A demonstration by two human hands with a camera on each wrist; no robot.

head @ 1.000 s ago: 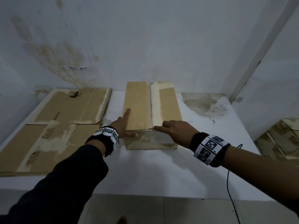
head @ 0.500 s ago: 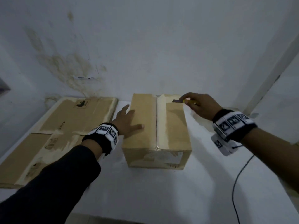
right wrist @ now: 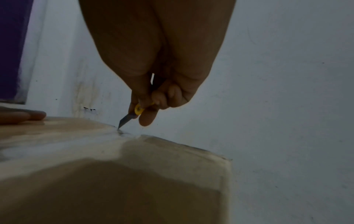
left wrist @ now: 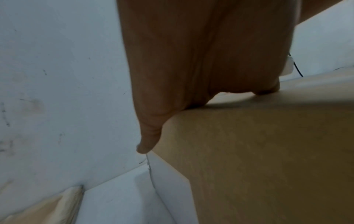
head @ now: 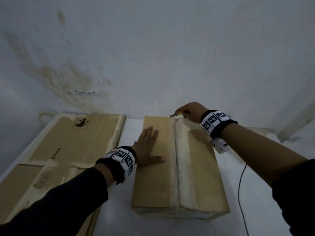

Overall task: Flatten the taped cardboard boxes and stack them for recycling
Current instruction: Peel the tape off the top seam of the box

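Head view
Box [head: 179, 167]: upright, flaps taped, on the white table [head: 153, 225], just right of the flattened cardboard [head: 64, 150].
Tape seam [head: 173, 167]: down the middle of the box top, from far edge to near edge.
Left hand [head: 146, 147]: flat on the left top flap, fingers straight, thumb spread toward the seam, holding nothing.
Right hand [head: 189, 111]: at the far end of the seam, curled round a yellow-handled cutter [head: 175, 114].
Cable [head: 240, 193]: thin, dark, on the table right of the box.

Left wrist view
Left hand [left wrist: 201, 60]: palm pressing the box [left wrist: 258, 151] top, one straight finger hanging past the far corner.
Flattened cardboard [left wrist: 38, 209]: corner showing low at left.

Right wrist view
Right hand [right wrist: 159, 60]: fingers [right wrist: 147, 118] pinching the cutter [right wrist: 134, 113].
Blade: tip touching the tape at the far top edge of the box [right wrist: 114, 181].
Left hand [right wrist: 21, 115]: fingertips lying on the box top at the far left.
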